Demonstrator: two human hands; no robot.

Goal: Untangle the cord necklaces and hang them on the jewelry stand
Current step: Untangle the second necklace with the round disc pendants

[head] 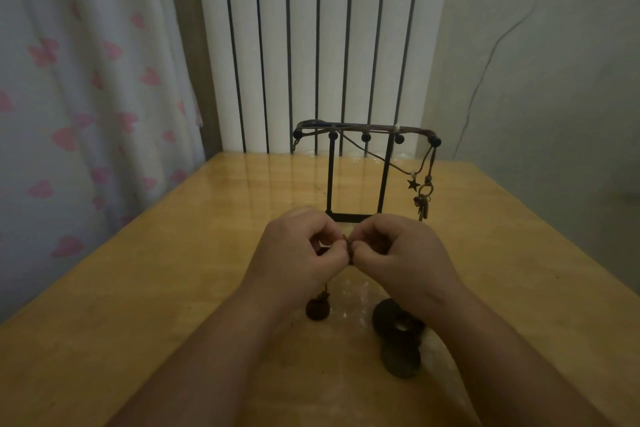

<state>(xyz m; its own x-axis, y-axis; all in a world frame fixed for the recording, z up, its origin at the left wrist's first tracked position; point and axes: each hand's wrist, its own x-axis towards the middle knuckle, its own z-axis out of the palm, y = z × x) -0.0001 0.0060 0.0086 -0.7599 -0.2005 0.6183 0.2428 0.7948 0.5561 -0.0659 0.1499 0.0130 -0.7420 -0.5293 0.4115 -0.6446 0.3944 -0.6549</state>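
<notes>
- A glossy yellow wooden counter (138,288) stands in dim light before a white ribbed radiator (311,45) and a pale curtain printed with pink hearts (86,80).
- The tangled brown cord necklace (349,248) is held above the counter, just in front of the stand's base. It shows only as a small dark lump where the fingertips meet.
- The left hand (298,253) pinches one side of the knot and the right hand (405,253) pinches the other. Fingers are curled and the two hands almost touch.
- This looks like the untangling step. Next, the knot likely needs picking loose with small pulls, then a free loop lifted to an open peg.
- A dark round pendant (317,309) dangles on a short cord below the left hand. Two dark ring-shaped pendants (398,324) lie overlapping on the counter under the right wrist.
- Behind stands the black metal jewelry stand (330,180) with ball-tipped pegs. A hung cord necklace with a star charm (412,184) and a small metal cluster drapes from its right end.
</notes>
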